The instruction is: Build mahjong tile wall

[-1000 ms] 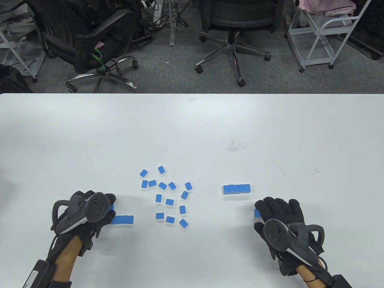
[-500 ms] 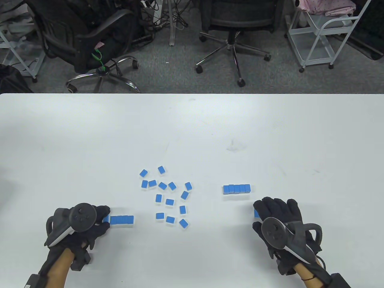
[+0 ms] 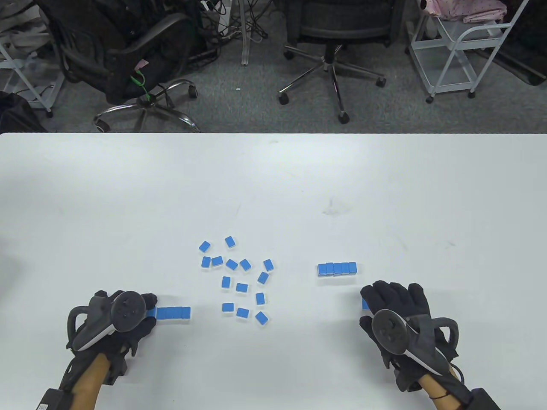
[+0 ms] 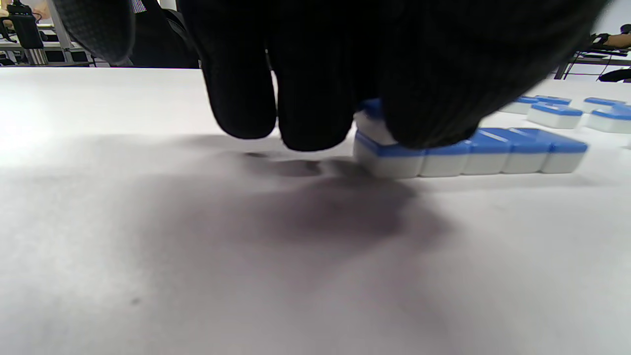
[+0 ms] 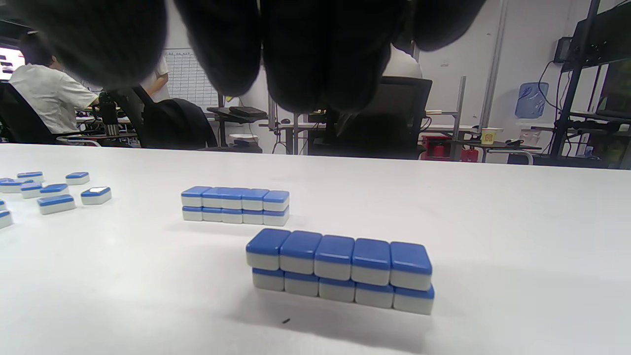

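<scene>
My left hand (image 3: 124,318) pinches a tile (image 4: 372,123) onto the left end of the near-left row (image 3: 173,313), starting its second layer. Right hand (image 3: 395,307) hovers relaxed and empty over a finished two-layer wall (image 5: 340,268); another (image 3: 337,268) sits just beyond. Loose tiles (image 3: 239,277) lie mid-table. Next, I'd say: square it flush, release, fetch another.

White table (image 3: 273,179) with blue tiles (image 3: 242,288)

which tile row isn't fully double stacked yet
The row by the left hand: the left row is one layer with one tile on top. Both right-side rows are double.
</scene>
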